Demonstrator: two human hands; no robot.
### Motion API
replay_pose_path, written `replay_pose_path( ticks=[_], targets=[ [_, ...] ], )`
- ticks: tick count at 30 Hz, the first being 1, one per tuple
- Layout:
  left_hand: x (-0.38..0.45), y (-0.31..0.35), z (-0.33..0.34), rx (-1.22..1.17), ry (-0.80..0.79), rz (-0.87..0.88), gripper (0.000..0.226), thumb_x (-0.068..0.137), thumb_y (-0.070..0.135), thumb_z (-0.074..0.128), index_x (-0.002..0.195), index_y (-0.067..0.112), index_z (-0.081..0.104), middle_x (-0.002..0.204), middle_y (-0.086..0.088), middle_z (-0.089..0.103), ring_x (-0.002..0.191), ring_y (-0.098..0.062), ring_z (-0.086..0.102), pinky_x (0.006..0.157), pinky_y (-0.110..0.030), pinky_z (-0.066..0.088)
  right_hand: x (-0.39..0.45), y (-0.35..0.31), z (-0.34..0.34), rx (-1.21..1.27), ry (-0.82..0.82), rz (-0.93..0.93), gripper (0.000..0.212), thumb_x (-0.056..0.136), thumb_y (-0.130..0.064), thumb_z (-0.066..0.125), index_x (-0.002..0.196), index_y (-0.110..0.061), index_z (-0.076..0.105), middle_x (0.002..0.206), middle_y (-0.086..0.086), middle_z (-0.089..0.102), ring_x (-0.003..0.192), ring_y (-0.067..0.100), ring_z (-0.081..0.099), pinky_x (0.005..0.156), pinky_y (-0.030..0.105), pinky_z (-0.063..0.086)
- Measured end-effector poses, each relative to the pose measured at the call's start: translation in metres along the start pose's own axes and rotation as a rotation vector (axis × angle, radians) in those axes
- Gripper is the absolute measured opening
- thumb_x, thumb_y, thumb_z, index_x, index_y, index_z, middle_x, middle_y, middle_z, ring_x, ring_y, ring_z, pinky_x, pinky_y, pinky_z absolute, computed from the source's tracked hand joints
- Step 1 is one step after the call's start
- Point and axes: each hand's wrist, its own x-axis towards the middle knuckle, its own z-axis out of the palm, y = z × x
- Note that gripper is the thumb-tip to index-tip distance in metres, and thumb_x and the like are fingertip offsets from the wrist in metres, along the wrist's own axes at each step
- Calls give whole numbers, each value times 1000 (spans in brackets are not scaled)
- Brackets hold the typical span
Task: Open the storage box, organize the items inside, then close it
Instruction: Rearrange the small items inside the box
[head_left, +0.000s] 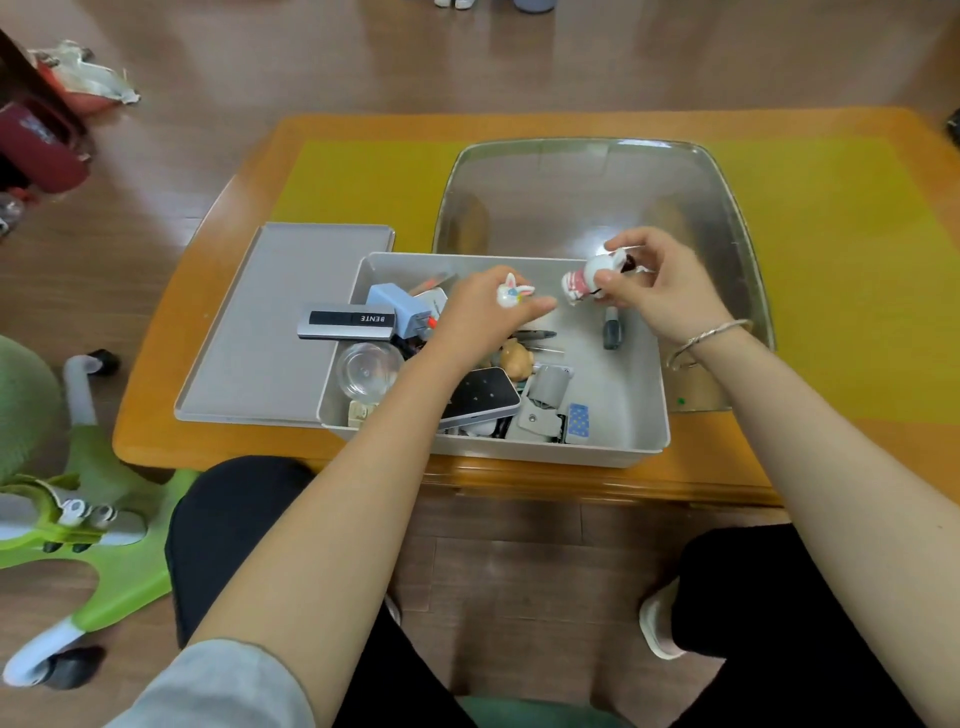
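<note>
A low orange wooden table (857, 457) stands on the wood floor with a yellow-green mat (841, 249) spread across its top. On the far right part of the mat lies a big clear plastic tray (582, 192), upturned rim showing. Nearer the seated person is the grey storage box (623, 447), open, its flat grey lid (270, 322) lying on the table just to its left, tucked partly under the box's left wall.

The left half of the box is a jumble: a silver remote marked BENTE (347, 322) hanging over the left wall, a dark touch-panel device (480, 397) near the front, a clear round dish (368, 370), a blue-grey block (397, 306) and a brown figurine (515, 358). On the barer right floor lies a small dark bottle (613, 330).

Above the box, the left hand (478, 317) holds a small white rabbit toy (511, 293), fingers curled round it. The right hand (660, 291), a thin bangle (709, 338) at the wrist, pinches a white and pink figurine (589, 278) between thumb and fingers.
</note>
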Motion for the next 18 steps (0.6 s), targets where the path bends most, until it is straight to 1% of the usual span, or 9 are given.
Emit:
replay_pose_path(
  ticks=[1, 3, 5, 6, 8, 10, 12, 14, 18],
  targets=[
    [3, -1, 3, 22, 35, -1, 31, 80, 39, 73, 87, 11, 61, 76, 2, 59, 73, -14, 52, 60, -23, 38, -2, 5, 3, -41, 13, -30, 24, 87, -5, 62, 110, -7, 56, 98, 12, 60, 66, 11, 64, 73, 26, 53],
    [6, -1, 7, 57, 79, -6, 39, 80, 43, 73, 84, 10, 53, 69, 2, 52, 64, -13, 46, 53, -22, 33, -5, 13, 11, -87, 36, -72, 19, 89, -7, 60, 107, -9, 58, 96, 9, 61, 68, 10, 61, 73, 20, 49],
    [8, -2, 8, 27, 66, 0, 38, 81, 36, 73, 93, 13, 45, 74, 3, 50, 65, -10, 46, 53, -18, 35, -7, 20, 15, -156, 74, -129, 16, 89, -9, 58, 105, -11, 60, 96, 2, 62, 74, 10, 57, 74, 14, 46],
    [9, -3, 9, -19, 25, 6, 37, 83, 28, 71, 98, 15, 40, 81, 1, 51, 69, -12, 48, 58, -19, 38, -6, 23, 15, -193, 92, -165, 17, 89, -9, 57, 106, -12, 61, 97, -3, 61, 77, 7, 55, 74, 9, 44],
    [11, -3, 12, -124, -67, -1, 33, 89, 14, 60, 107, 17, 32, 95, -4, 50, 80, -18, 50, 68, -28, 43, -4, 29, 14, -244, 109, -202, 19, 90, -10, 56, 108, -12, 61, 97, -8, 60, 78, 4, 53, 75, 5, 40],
    [14, -4, 14, -168, -82, -14, 28, 94, 11, 50, 114, 16, 30, 103, -6, 47, 83, -17, 47, 69, -28, 40, -1, 35, 13, -312, 104, -199, 21, 90, -10, 55, 110, -11, 61, 98, -4, 62, 82, 13, 56, 81, 18, 45],
    [18, -6, 16, -135, -75, -7, 27, 98, 17, 47, 121, 13, 34, 105, -5, 48, 83, -15, 47, 68, -25, 39, 3, 39, 13, -349, 102, -177, 21, 91, -10, 54, 111, -11, 60, 99, 0, 63, 86, 19, 58, 85, 30, 46],
    [22, -8, 19, -93, -77, 9, 30, 98, 23, 50, 124, 13, 40, 104, -3, 52, 84, -14, 49, 71, -27, 41, 6, 41, 13, -330, 90, -150, 21, 92, -11, 52, 112, -13, 58, 101, -1, 62, 88, 19, 58, 87, 33, 46],
    [30, -8, 27, -84, -68, 65, 22, 93, 20, 59, 114, 15, 52, 98, -1, 56, 82, -13, 50, 73, -30, 45, 12, 41, 11, -354, 46, -153, 22, 91, -14, 53, 111, -14, 60, 105, 1, 63, 88, 20, 58, 88, 36, 47]
  ],
)
